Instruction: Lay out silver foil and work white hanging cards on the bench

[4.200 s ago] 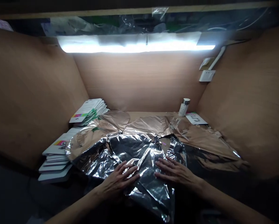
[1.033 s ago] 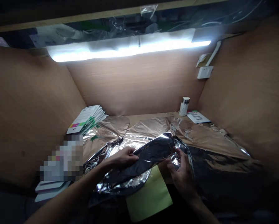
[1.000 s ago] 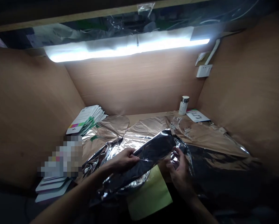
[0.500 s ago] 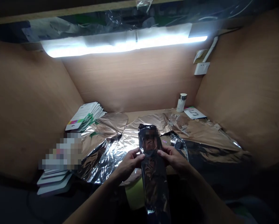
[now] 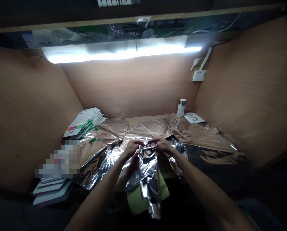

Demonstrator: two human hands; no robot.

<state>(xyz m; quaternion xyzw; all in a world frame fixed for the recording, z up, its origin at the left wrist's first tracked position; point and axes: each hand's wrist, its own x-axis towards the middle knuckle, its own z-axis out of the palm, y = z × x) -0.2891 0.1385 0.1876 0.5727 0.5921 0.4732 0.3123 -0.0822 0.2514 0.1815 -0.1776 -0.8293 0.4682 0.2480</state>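
As the left hand (image 5: 131, 149) and right hand (image 5: 161, 144) meet above the table, their fingers pinch the top end of a folded foil strip (image 5: 148, 179), which hangs toward the person over a pale green sheet (image 5: 135, 203). Beyond lie crumpled foil sheets (image 5: 97, 157) on the wooden table (image 5: 145, 119), with a stack of cards (image 5: 83, 123) at left and a white bottle (image 5: 181, 108) at the back.
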